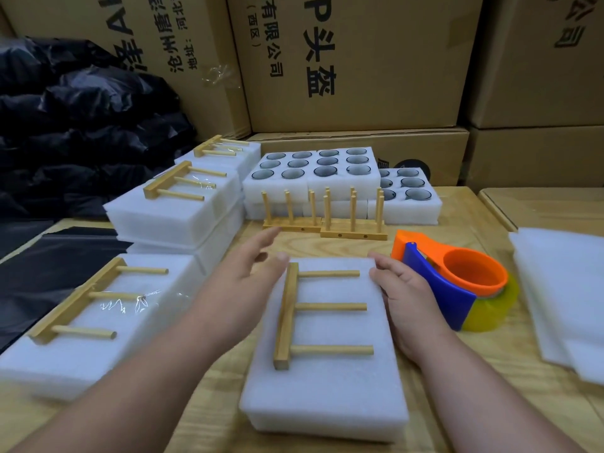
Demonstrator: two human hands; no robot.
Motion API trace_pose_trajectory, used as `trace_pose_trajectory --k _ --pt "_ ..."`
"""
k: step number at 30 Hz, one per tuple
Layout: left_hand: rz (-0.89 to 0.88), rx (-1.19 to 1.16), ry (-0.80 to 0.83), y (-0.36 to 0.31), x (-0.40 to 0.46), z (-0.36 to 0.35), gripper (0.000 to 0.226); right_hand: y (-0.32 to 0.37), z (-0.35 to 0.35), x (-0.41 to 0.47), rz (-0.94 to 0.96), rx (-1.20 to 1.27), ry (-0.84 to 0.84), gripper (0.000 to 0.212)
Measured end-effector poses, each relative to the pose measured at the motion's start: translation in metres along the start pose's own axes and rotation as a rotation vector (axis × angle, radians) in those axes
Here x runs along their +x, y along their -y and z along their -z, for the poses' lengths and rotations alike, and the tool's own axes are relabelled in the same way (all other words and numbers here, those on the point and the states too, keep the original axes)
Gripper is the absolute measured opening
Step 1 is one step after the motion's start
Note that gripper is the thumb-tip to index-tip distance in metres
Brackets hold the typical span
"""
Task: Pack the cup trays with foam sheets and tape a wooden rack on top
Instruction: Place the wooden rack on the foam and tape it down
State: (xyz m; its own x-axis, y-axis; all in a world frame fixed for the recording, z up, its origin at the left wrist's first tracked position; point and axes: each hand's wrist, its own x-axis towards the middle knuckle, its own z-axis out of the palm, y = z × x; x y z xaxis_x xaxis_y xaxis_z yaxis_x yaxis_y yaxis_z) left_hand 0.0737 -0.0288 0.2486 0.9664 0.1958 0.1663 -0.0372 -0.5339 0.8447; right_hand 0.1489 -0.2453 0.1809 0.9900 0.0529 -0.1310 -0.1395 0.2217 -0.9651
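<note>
A white foam pack (330,384) lies in front of me on the wooden table, covered by a foam sheet. A wooden rack (287,317) with three pegs lies flat on top of it. My left hand (251,273) hovers over the pack's far left corner with fingers stretched out, thumb near the rack's bar. My right hand (403,299) rests against the pack's right edge, fingers curled on its far right corner. An orange and blue tape dispenser (457,282) stands just right of that hand.
Taped packs with racks lie at left (98,318) and stacked behind it (176,207). Open foam trays holding cups (313,171) stand at the back, two upright racks (323,220) before them. Loose foam sheets (565,295) lie at right. Cardboard boxes and black bags behind.
</note>
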Motion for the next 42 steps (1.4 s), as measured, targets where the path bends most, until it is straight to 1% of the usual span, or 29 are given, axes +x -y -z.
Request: trace_pose_trajectory --k 2,4,6,7,8,9,10,11,13,18,22,23,25,27,29,30,31,32,34,35,37,40,42 --pt "0.256 -0.483 -0.035 0.015 -0.012 -0.010 0.045 0.001 -0.001 -0.002 0.015 -0.034 -0.013 0.038" --pt "0.426 -0.885 0.000 0.029 -0.021 -0.023 0.058 0.002 -0.004 -0.003 0.052 -0.090 -0.024 0.040" --pt "0.480 -1.176 0.078 0.035 -0.028 -0.032 0.074 0.002 -0.007 -0.004 0.089 -0.157 -0.012 0.038" --pt "0.469 -1.268 0.140 0.034 -0.028 -0.035 0.075 0.002 -0.008 -0.004 0.103 -0.184 -0.007 0.037" --pt "0.437 -1.329 0.216 0.032 -0.029 -0.037 0.068 0.001 -0.007 -0.003 0.113 -0.198 -0.007 0.036" --pt "0.413 -1.367 0.262 0.031 -0.028 -0.039 0.056 0.000 -0.006 -0.001 0.122 -0.202 -0.009 0.036" --pt "0.419 -1.390 0.245 0.030 -0.026 -0.041 0.048 -0.001 -0.005 0.001 0.130 -0.201 -0.011 0.038" --pt "0.440 -1.390 0.191 0.031 -0.024 -0.043 0.049 -0.002 -0.003 0.003 0.130 -0.191 -0.017 0.040" --pt "0.464 -1.364 0.124 0.037 -0.019 -0.044 0.059 -0.003 0.000 0.005 0.115 -0.154 -0.029 0.043" --pt "0.430 -1.331 0.160 0.046 -0.012 -0.045 0.067 -0.007 0.003 0.008 0.090 -0.101 -0.037 0.044" --pt "0.338 -1.377 0.237 0.044 -0.004 -0.047 0.054 -0.005 -0.001 0.004 0.113 -0.125 -0.027 0.039" --pt "0.321 -1.380 0.254 0.046 -0.002 -0.048 0.052 -0.004 -0.002 0.002 0.106 -0.104 -0.024 0.036" --pt "0.315 -1.390 0.271 0.049 0.000 -0.050 0.050 -0.003 -0.004 -0.001 0.017 0.036 -0.011 0.031" --pt "0.287 -1.413 0.266 0.049 0.002 -0.050 0.051 -0.002 -0.005 -0.002 -0.011 0.086 -0.003 0.033" --pt "0.215 -1.422 0.288 0.046 0.001 -0.051 0.059 -0.002 -0.005 -0.005 0.005 0.039 0.007 0.039" --pt "0.207 -1.408 0.298 0.043 0.000 -0.050 0.057 -0.001 -0.005 -0.006 0.012 0.008 0.010 0.042" --pt "0.209 -1.402 0.288 0.043 0.001 -0.051 0.040 0.000 -0.005 -0.007 0.014 -0.025 0.010 0.045" --pt "0.237 -1.396 0.251 0.042 0.001 -0.051 0.025 0.001 -0.004 -0.008 0.013 -0.056 0.004 0.047" --pt "0.320 -1.389 0.138 0.050 0.006 -0.055 0.042 0.001 -0.003 -0.011 0.013 -0.078 -0.012 0.045" --pt "0.349 -1.384 0.085 0.054 0.009 -0.055 0.044 0.001 -0.004 -0.013 0.013 -0.061 -0.017 0.042" --pt "0.378 -1.335 -0.002 0.060 0.012 -0.054 0.039 0.002 -0.004 -0.015 0.019 -0.026 -0.015 0.039" --pt "0.376 -1.308 -0.106 0.066 0.019 -0.051 0.037 0.011 -0.004 -0.014 0.063 -0.066 -0.044 0.048" --pt "0.361 -1.346 -0.155 0.069 0.023 -0.050 0.039 0.024 -0.005 -0.012 0.116 -0.129 -0.031 0.041"
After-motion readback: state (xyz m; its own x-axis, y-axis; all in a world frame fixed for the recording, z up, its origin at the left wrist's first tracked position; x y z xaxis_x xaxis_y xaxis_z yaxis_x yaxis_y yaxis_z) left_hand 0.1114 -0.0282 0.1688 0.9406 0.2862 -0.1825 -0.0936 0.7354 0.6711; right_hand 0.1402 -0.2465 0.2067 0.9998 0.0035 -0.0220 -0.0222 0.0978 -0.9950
